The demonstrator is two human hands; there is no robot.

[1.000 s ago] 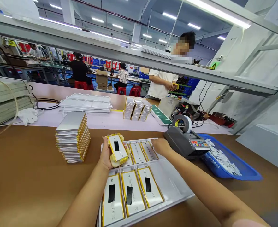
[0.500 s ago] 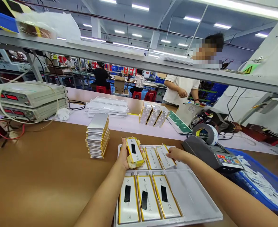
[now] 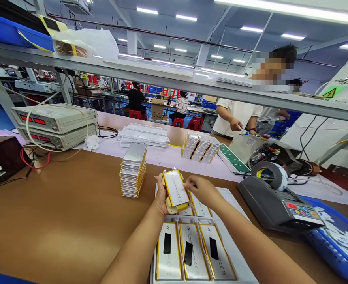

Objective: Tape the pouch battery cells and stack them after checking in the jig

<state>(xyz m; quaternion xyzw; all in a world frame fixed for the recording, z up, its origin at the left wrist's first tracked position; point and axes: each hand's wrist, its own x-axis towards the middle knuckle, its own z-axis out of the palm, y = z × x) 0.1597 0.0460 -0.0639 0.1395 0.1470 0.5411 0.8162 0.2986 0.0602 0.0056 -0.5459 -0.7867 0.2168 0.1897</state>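
My left hand is wrapped around a yellowish holder with flat pouch batteries in it, raised above the tray's far row. The top pouch battery is white with yellow edges and printed marks, and no black tape shows on it. At this battery's right edge, my right hand has its fingers bent and pinched together. Below, the white plastic tray holds three batteries in its near row, each with a black tape strip. Part of its far row is hidden behind my hands.
A tall stack of batteries stands left of the tray, with more stacks farther back. To the right are a tape dispenser, a tape roll and a blue basket. Metered instruments sit left. A person stands opposite.
My right hand has brought an untaped battery from the tray's far row left onto the holder, over the taped one seen there before. The view has turned slightly left.
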